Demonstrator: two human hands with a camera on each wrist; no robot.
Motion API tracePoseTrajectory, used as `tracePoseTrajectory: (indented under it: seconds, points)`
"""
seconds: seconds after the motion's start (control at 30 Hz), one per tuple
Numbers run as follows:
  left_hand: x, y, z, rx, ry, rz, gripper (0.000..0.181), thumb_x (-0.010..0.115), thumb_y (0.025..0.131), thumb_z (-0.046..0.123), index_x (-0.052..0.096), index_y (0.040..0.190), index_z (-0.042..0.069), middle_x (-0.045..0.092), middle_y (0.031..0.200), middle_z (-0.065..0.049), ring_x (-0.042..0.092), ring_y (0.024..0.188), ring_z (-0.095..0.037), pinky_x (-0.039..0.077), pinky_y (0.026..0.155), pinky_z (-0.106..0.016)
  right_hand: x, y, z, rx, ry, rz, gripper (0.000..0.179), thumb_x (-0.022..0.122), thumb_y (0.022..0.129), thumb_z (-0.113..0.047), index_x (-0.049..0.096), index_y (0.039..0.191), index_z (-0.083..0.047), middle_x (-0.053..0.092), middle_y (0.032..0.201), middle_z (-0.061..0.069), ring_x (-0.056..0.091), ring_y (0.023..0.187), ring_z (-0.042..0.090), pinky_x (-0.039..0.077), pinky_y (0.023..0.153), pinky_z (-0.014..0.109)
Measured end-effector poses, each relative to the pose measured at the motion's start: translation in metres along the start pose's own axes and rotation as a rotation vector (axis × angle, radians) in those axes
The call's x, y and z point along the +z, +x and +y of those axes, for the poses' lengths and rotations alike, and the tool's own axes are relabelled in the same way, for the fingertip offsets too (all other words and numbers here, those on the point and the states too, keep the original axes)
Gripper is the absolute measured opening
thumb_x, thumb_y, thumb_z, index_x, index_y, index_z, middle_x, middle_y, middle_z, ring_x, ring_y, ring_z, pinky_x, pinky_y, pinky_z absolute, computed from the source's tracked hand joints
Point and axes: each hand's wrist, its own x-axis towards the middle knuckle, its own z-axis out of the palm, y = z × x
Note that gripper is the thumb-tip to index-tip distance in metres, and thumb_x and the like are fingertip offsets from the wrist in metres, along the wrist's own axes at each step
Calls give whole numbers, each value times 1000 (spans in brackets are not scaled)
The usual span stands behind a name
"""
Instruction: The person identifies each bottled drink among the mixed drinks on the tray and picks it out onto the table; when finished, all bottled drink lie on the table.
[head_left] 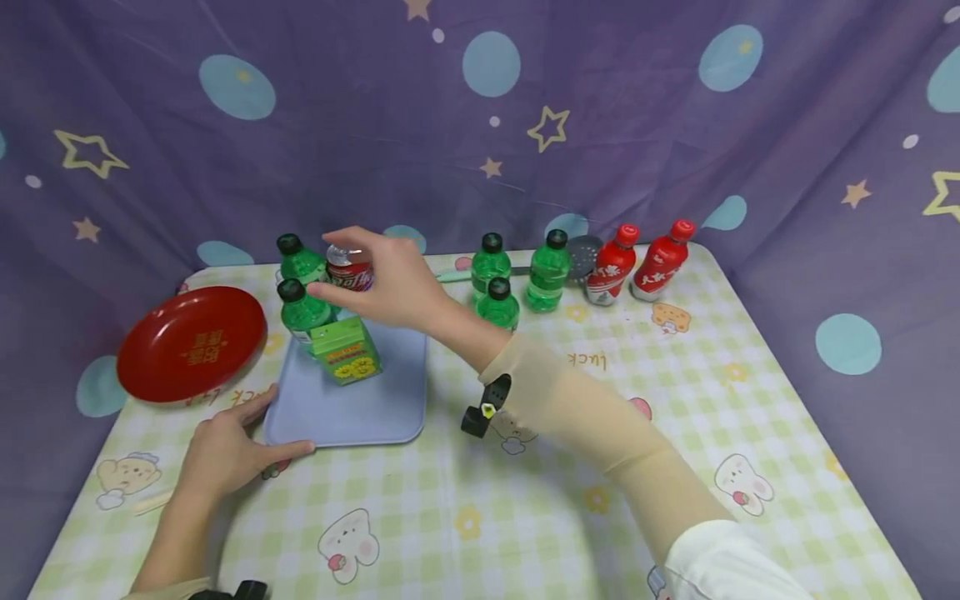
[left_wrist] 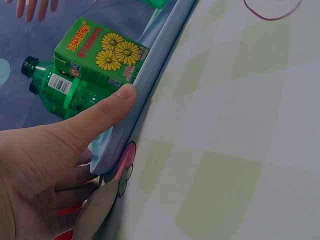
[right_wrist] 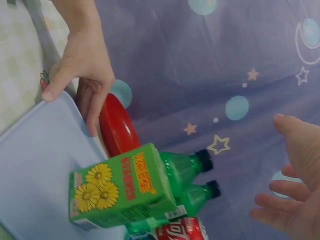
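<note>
My left hand (head_left: 228,450) holds the near left corner of a light blue tray (head_left: 360,421), thumb along the front edge and fingers at the left side. On the tray a green drink carton (head_left: 348,354) with yellow flowers stands in front of a green bottle (head_left: 302,313). Behind them are another green bottle (head_left: 300,262) and a red soda can (head_left: 349,273), partly hidden by my right hand (head_left: 397,279). That hand hovers over the tray's back part, thumb and fingers apart with nothing between them, as the right wrist view also shows.
A red plate (head_left: 247,325) lies left of the tray. Right of it stand several green bottles (head_left: 547,275) and two red bottles (head_left: 660,265). A dark slotted spoon (head_left: 583,254) lies behind them. A purple curtain (head_left: 420,108) hangs at the table's back.
</note>
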Motion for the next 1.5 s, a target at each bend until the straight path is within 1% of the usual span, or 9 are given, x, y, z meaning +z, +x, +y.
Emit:
tracePoseTrajectory:
  seconds: [0.07, 0.2, 0.47, 0.63, 0.9, 1.03, 1.13, 1.27, 1.5]
  points:
    - [0, -1, -1, 8, 1, 17, 124, 92, 65, 72, 47, 157, 0, 49, 151, -37, 51, 131, -65, 48, 101, -77, 8, 4, -2, 11, 7, -26, 62, 82, 94, -42, 62, 146, -15, 70, 145, 1, 73, 122, 9, 56, 91, 11]
    - [2, -1, -1, 15, -1, 29, 124, 93, 65, 71, 48, 156, -1, 50, 150, -37, 52, 130, -64, 49, 100, -76, 20, 10, -2, 38, -10, -71, 64, 79, 96, -44, 59, 149, -16, 67, 150, 0, 71, 125, 8, 55, 96, 11]
    - [0, 0, -1, -1, -7, -2, 125, 91, 67, 71, 44, 159, 1, 47, 154, -36, 49, 134, -64, 47, 103, -77, 40, 16, 6, 107, -64, -102, 71, 76, 97, -48, 54, 155, -15, 62, 154, 3, 71, 127, 13, 56, 103, 16]
    - [0, 0, 0, 7, -9, 1, 125, 92, 67, 71, 45, 158, 0, 47, 153, -37, 50, 132, -64, 47, 102, -77, 55, 20, 13, 138, -124, -107, 74, 75, 96, -55, 54, 155, -15, 65, 151, 1, 69, 128, 15, 56, 104, 19]
    - [-1, -1, 1, 22, -1, 17, 124, 92, 66, 71, 46, 157, -1, 51, 149, -38, 53, 128, -65, 49, 100, -76, 73, 26, 15, 137, -166, -95, 78, 76, 93, -58, 55, 155, -15, 67, 150, 1, 73, 116, 15, 57, 99, 17]
    - [-2, -2, 2, 31, 3, 27, 124, 92, 66, 71, 48, 156, -2, 54, 146, -38, 55, 125, -65, 51, 98, -75, 79, 26, 14, 138, -203, -76, 77, 77, 92, -58, 58, 153, -15, 70, 146, 0, 74, 112, 13, 58, 96, 16]
    - [-2, -2, 2, 30, 2, 25, 124, 92, 67, 71, 48, 156, -2, 55, 146, -38, 56, 125, -65, 52, 97, -74, 81, 26, 13, 153, -238, -64, 76, 78, 91, -59, 59, 151, -17, 73, 140, -1, 75, 109, 11, 59, 93, 17]
    - [-2, -2, 2, 23, 4, 18, 124, 91, 67, 72, 47, 156, -2, 54, 147, -38, 55, 126, -64, 51, 98, -75, 84, 27, 12, 175, -277, -64, 74, 78, 90, -61, 61, 150, -19, 76, 133, -5, 75, 107, 9, 59, 94, 18]
    - [0, -2, 0, 24, 6, 19, 125, 91, 66, 73, 48, 156, -1, 55, 145, -38, 55, 126, -64, 52, 97, -74, 90, 26, 14, 184, -300, -74, 69, 76, 92, -61, 64, 147, -20, 75, 136, -7, 75, 109, 8, 60, 95, 21]
